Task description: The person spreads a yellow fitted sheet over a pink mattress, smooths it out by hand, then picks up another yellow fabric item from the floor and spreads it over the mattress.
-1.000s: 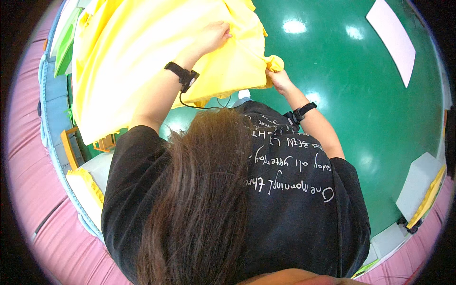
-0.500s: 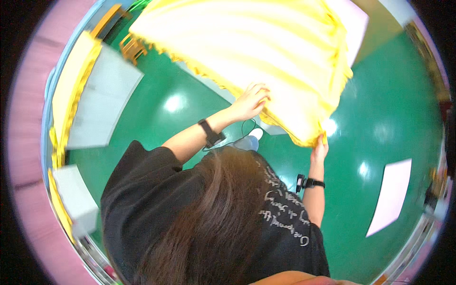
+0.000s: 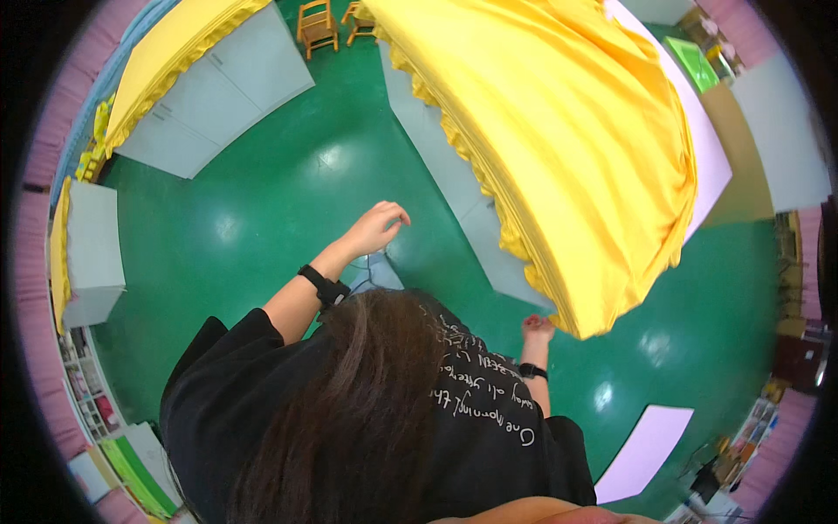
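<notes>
A yellow cloth (image 3: 559, 157) with a ruffled edge drapes over a long grey-white cabinet (image 3: 463, 210) in front of me to the right. Its near corner hangs past the cabinet's end. My left hand (image 3: 375, 229) is in the air left of the cabinet, off the cloth, fingers loosely bent and apart, holding nothing. Beside the ruffle at the near corner is my right hand (image 3: 539, 328), its fingers curled in. Whether a bit of the ruffle is pinched there cannot be made out. Each wrist wears a black band.
Another grey-white cabinet (image 3: 218, 96) under yellow cloth stands at the far left, with a smaller white one (image 3: 94, 236) nearer. Small wooden chairs (image 3: 317, 28) are at the back. A pale pink panel (image 3: 646, 452) lies at the lower right on the green floor (image 3: 332, 157).
My left hand has come off the cloth and moved left. My right hand is lower and further left, at the near corner. The cloth now hangs lower over the cabinet, and the view has turned.
</notes>
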Demonstrator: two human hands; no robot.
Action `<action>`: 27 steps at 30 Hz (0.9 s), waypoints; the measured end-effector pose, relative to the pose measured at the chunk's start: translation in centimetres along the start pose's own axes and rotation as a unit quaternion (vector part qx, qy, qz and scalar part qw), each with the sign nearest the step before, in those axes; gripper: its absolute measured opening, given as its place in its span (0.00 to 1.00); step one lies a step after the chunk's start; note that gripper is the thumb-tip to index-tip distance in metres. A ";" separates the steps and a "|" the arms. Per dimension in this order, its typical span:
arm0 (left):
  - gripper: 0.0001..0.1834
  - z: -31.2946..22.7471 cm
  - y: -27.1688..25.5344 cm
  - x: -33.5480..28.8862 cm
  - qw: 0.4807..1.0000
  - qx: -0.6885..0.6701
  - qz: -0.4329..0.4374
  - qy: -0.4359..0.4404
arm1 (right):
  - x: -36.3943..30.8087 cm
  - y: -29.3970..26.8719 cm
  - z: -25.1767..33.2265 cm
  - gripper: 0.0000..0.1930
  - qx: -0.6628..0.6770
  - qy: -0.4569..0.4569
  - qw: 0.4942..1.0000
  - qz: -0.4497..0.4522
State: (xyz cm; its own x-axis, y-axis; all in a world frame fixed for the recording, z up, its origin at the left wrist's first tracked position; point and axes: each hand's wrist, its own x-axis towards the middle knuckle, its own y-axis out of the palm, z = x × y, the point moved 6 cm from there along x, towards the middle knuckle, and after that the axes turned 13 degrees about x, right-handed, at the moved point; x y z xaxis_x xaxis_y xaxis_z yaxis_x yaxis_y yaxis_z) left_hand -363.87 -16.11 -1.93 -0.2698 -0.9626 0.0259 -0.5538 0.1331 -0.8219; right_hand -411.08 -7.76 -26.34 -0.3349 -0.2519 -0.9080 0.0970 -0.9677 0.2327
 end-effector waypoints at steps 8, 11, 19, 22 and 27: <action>0.06 14.1 -10.5 -3.2 0.998 -0.010 -0.022 -0.063 | -6.8 12.6 -20.9 0.07 -0.254 0.110 0.956 0.100; 0.06 20.4 -14.4 -4.4 0.989 -0.048 -0.061 -0.126 | -10.5 22.7 -29.1 0.06 -0.287 0.202 0.884 0.310; 0.06 32.6 -20.3 -4.6 0.964 -0.106 -0.100 -0.222 | -26.8 47.9 -38.0 0.06 -0.334 0.002 0.819 0.466; 0.06 36.3 -21.4 -1.7 0.964 -0.102 -0.094 -0.229 | -26.2 54.0 -40.6 0.05 -0.298 -0.012 0.828 0.475; 0.06 41.5 -23.5 3.4 0.961 -0.120 -0.081 -0.235 | -24.9 60.5 -47.9 0.08 -0.245 0.063 0.851 0.461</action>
State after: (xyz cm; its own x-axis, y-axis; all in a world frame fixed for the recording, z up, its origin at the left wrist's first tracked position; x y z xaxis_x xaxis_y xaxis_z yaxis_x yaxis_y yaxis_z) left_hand -319.12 -32.33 -6.14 0.1897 -0.9681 -0.1638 -0.7395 -0.0311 -0.6724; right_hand -351.95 -59.59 -6.32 0.1938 -0.8686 -0.4561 0.6532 -0.2326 0.7205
